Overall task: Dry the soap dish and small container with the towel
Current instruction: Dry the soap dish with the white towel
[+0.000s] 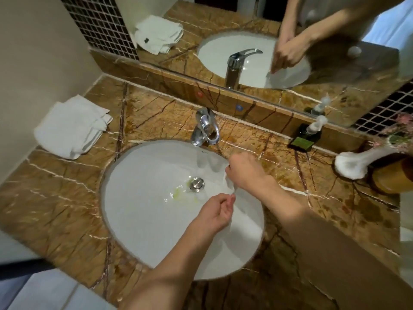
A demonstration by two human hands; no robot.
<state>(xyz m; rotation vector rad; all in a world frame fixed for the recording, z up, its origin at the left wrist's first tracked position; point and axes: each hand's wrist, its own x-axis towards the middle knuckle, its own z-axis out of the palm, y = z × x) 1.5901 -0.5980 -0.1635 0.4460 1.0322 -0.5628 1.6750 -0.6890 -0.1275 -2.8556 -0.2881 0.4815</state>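
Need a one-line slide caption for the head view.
Both hands, left hand and right hand, hold a white item over the sink; folded towel lies untouched on the counter.

Head view — steeply down, sink [138, 220] close

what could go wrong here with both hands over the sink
The white piece pinched by the right hand and left hand hangs over the sink; if wet, it could slip and hit the basin. The towel lies far left on the counter, so reaching it probably means letting go with one hand.
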